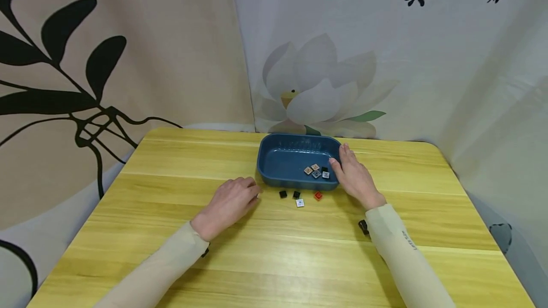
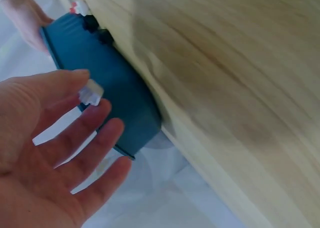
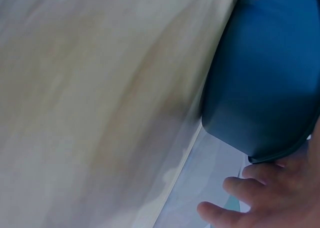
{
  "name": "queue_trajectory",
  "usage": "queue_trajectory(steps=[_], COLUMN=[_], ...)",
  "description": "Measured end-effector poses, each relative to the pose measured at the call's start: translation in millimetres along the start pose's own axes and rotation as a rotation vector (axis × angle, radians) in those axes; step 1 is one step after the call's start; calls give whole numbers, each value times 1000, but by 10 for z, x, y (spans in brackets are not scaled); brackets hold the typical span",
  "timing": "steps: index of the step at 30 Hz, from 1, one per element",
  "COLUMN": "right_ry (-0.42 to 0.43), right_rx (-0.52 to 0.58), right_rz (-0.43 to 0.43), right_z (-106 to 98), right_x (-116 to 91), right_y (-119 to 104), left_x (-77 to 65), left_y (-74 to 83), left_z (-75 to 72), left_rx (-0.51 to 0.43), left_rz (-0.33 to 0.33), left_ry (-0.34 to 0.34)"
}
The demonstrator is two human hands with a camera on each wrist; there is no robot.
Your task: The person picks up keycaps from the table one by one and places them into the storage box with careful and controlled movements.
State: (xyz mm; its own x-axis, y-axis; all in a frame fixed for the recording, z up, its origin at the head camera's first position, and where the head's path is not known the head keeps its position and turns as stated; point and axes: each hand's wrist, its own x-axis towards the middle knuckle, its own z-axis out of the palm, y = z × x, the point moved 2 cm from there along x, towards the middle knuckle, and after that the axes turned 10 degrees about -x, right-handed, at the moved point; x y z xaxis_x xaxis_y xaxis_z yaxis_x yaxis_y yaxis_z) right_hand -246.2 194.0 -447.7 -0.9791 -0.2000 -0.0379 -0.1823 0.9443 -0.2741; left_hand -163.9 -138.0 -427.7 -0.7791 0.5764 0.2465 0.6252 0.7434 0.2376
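Observation:
My left hand [image 1: 231, 201] is just left of the front left corner of a blue rectangular dish [image 1: 280, 182]. Thumb and index finger pinch a small white keycap [image 2: 91, 93], its hollow side showing in the left wrist view; the other fingers are spread. At the dish's right end, my right hand [image 1: 357, 179] rests against the rim, thumb over the edge and fingers fairly straight along the outside. Several keycaps [image 1: 316, 174] lie inside near the right end. In front of the dish are two black keycaps [image 1: 296, 195], a white keycap [image 1: 300, 203] and a red keycap [image 1: 318, 196].
The dish stands near the back edge of a wooden table [image 1: 265, 260]. Behind the table hangs a pale curtain [image 1: 184, 61] printed with leaves and a flower. Dark straps or devices [image 1: 363, 227] show at the wrists.

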Motion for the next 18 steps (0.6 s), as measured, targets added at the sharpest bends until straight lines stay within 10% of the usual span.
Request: queue_trajectory(steps=[18], right_ry=[3], right_rx=[5], right_rz=[9], right_z=[3], right_x=[2], right_y=[1], left_x=[427], left_y=[316], left_z=[-101], left_rx=[31], left_rz=[95], left_ry=[86])
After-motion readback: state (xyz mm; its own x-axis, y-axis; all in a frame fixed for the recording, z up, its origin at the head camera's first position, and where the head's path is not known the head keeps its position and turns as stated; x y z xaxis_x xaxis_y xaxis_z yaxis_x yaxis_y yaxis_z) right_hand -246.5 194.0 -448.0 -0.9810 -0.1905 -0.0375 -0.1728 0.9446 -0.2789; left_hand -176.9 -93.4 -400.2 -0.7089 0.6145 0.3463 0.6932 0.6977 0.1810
